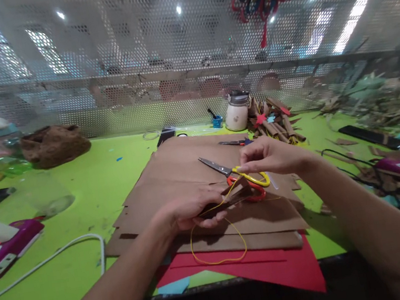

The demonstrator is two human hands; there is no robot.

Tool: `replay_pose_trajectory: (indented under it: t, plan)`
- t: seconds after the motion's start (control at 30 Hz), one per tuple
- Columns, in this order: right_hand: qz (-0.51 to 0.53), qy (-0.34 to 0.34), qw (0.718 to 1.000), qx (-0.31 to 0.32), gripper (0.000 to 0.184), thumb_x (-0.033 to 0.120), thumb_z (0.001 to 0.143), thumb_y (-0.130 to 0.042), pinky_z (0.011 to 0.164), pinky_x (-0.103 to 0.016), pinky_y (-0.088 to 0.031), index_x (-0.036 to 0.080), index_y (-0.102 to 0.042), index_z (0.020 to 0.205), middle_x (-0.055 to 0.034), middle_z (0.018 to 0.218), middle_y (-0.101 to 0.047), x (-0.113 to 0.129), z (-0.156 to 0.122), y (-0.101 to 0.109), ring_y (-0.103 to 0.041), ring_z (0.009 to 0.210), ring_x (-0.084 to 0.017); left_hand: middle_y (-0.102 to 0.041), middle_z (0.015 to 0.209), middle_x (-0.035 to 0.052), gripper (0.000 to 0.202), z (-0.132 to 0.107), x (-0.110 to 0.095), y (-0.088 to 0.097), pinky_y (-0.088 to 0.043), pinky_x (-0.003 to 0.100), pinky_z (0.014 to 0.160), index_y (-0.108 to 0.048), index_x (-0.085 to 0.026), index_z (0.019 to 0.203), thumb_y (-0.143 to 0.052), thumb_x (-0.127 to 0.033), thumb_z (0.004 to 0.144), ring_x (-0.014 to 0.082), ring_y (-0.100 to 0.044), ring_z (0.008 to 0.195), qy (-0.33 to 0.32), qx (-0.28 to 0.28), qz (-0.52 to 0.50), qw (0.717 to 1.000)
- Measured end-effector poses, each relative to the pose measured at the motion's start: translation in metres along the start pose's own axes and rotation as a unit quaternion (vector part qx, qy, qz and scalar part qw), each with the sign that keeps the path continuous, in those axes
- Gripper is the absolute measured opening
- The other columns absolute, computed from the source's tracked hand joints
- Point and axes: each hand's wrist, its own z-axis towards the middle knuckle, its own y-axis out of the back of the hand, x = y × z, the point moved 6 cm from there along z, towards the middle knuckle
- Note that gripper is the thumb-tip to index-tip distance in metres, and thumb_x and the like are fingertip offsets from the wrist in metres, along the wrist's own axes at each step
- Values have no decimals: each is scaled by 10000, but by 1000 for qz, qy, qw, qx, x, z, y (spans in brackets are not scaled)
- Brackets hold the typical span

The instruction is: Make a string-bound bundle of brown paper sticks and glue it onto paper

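My left hand (204, 207) is closed around a folded piece of brown paper (242, 191), above a stack of brown paper sheets (173, 174). Yellow thread (220, 262) crosses that piece and hangs in a loop below my left hand. The fingers of my right hand (261, 156) are pinched together on the thread, which runs taut down to the left hand. Just under them, scissors (217, 166) with yellow and orange handles lie with blades toward the upper left. Part of the handles is hidden by the right fingers and the brown piece.
Red paper (296, 266) sticks out beneath the stack. Behind lie a second pair of scissors (234, 142), a white jar (236, 112) and a pile of brown paper rolls (277, 123). Purple power strips (12, 248) and a white cable (68, 247) flank the work; a phone (371, 137) lies right.
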Motion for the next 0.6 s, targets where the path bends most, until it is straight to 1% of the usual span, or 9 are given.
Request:
replay_pose_trajectory:
  t: [0.1,0.2,0.3,0.4,0.5,0.6]
  plan:
    - [-43,-10,999,-14,330,425,799,-588,482,-218,-271,139,-570,635,32,554,-418,-8,0,4,-352,527,-81,-458,561,-30,253,1,1,4,-140,162,307,-582,-116,956,-422,-267,830,30,-258,335,12,-33,-24,999]
    - [-79,-20,996,-28,352,442,800,-572,484,-220,-268,140,-562,621,32,552,-415,-19,3,8,-355,531,-84,-463,565,-28,285,0,-1,9,-130,162,300,-575,-113,888,-406,-339,850,28,-264,332,18,-72,-32,997]
    - [-87,-25,995,-35,358,445,807,-558,488,-220,-270,137,-563,626,32,560,-419,-25,6,9,-355,533,-82,-467,567,-26,293,-1,-4,9,-122,162,307,-563,-117,846,-406,-363,862,26,-270,331,5,-79,-21,997]
    - [-72,-32,996,-50,351,446,805,-559,492,-221,-277,134,-571,645,29,572,-433,-26,6,10,-359,535,-82,-468,566,-25,313,-1,-3,10,-122,165,322,-569,-121,874,-405,-388,880,28,-276,340,-1,-84,-12,996]
    - [-66,-39,995,-64,343,448,801,-559,490,-222,-281,136,-576,656,27,567,-439,-26,6,11,-365,533,-85,-465,581,-23,306,0,0,14,-186,142,361,-574,-134,927,-460,-413,874,37,-334,403,-7,-114,-24,993]
    - [-71,-48,994,-73,339,443,797,-556,490,-219,-290,141,-560,641,25,566,-448,-30,7,12,-372,531,-85,-468,610,-17,296,1,3,16,-238,134,391,-576,-139,952,-517,-413,854,43,-356,449,-16,-120,-31,992]
